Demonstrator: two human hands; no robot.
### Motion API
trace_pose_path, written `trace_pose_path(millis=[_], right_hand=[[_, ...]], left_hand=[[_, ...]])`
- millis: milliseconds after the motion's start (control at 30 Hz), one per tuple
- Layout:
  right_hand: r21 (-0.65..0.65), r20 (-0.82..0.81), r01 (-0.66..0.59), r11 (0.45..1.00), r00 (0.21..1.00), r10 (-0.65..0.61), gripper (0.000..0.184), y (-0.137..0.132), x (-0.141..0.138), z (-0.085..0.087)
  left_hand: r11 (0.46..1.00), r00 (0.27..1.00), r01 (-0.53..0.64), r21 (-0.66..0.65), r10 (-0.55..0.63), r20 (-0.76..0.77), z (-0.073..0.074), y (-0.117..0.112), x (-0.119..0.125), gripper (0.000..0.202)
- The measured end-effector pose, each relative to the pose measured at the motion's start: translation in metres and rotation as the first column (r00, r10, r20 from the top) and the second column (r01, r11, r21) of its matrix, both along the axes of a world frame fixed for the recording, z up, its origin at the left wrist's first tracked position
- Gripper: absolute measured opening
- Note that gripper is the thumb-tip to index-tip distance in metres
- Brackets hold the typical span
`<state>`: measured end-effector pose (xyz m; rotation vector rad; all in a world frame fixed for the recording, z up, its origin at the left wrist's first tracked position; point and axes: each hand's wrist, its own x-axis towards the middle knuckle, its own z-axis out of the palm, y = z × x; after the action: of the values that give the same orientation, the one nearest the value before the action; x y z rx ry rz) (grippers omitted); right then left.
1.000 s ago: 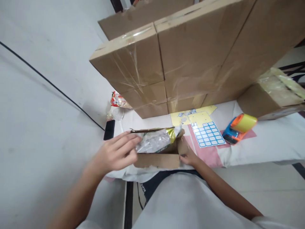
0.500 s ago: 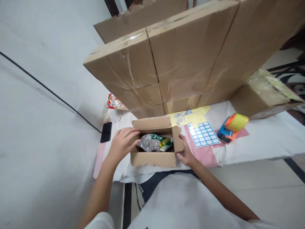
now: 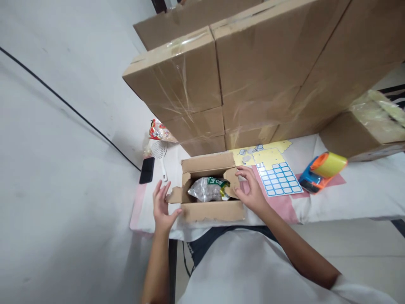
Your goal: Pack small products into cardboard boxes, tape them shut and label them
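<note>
In front of me an open cardboard box (image 3: 212,212) sits on the table, its flaps raised or folded out. Inside lies a clear plastic package (image 3: 202,190) with green and yellow print. My left hand (image 3: 163,207) is beside the left flap (image 3: 176,195), fingers spread and thumb apart, holding nothing. At the other end, my right hand (image 3: 251,190) has its fingers and thumb apart against the outer side of the right flap (image 3: 232,181), which leans in over part of the package.
Taped cardboard boxes (image 3: 256,63) form a wall behind the work spot. A tape dispenser (image 3: 322,171) and a blue-bordered label sheet (image 3: 280,177) lie to the right. On the left are a phone (image 3: 147,170), a white slotted spoon (image 3: 160,154) and a red-printed bag (image 3: 160,131).
My left hand has moved left and down off the box edge, and the left flap now sticks outward. The right flap has tilted inward with my right hand at it. The view has shifted slightly.
</note>
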<state>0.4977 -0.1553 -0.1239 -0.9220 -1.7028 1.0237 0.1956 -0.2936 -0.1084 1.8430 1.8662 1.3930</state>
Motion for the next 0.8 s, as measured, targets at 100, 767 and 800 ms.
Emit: trace_pose_path(millis=[100, 767, 800], right_hand=[[-0.109, -0.084, -0.046, 0.993, 0.996, 0.037, 0.067, -0.003, -0.005, -0.001], [-0.009, 0.016, -0.319, 0.948, 0.947, 0.319, 0.033, 0.02, 0.015, -0.01], [-0.022, 0.017, -0.332, 0.943, 0.943, 0.332, 0.036, 0.02, 0.016, -0.012]], left_hand=[[0.996, 0.99, 0.091, 0.016, -0.092, 0.109, -0.002, 0.008, 0.011, 0.1], [0.974, 0.934, -0.225, -0.026, 0.208, -0.289, 0.027, 0.032, 0.054, 0.032], [0.978, 0.927, -0.205, -0.042, 0.181, -0.327, 0.025, 0.033, 0.061, 0.024]])
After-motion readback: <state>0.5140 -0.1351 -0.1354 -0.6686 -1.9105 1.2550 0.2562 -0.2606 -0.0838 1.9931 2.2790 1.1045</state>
